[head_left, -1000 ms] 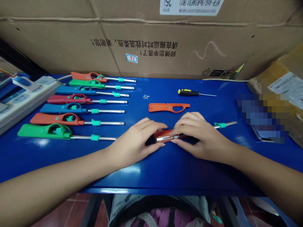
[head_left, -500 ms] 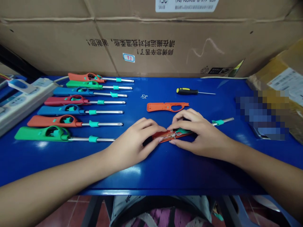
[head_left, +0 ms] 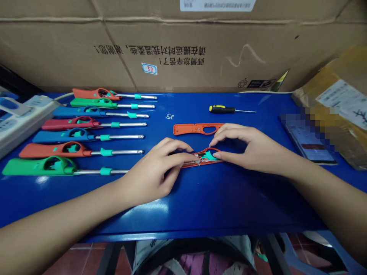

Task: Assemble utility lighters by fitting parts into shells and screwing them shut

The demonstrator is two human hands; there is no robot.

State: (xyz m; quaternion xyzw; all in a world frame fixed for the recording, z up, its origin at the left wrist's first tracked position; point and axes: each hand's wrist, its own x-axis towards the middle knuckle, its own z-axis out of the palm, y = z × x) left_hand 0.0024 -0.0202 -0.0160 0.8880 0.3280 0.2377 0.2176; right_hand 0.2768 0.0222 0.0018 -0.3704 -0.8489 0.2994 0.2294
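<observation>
An opened orange gas lighter [head_left: 189,165] lies between my hands, its inner parts showing. My left hand [head_left: 160,168] grips its handle end, with fingertips over the inside parts. Curved round the trigger end, my right hand [head_left: 249,149] has its thumb at the green trigger [head_left: 210,155] and a fingertip at the orange rim. The lighter's far end, beneath my right hand, is hidden. Just beyond lies the other orange shell half [head_left: 186,129], its right end covered by my right hand.
Several lighters, such as a green one [head_left: 37,167], lie in a row at left beside a power strip [head_left: 25,116]. Small screws [head_left: 169,117] and a screwdriver [head_left: 222,109] lie at the back. A phone [head_left: 309,141] is at right. A cardboard box [head_left: 172,38] stands behind.
My right hand has loosened and shifted, exposing more of the green trigger. My left fingers have moved over the inner parts. The view has moved slightly, shifting the table things left.
</observation>
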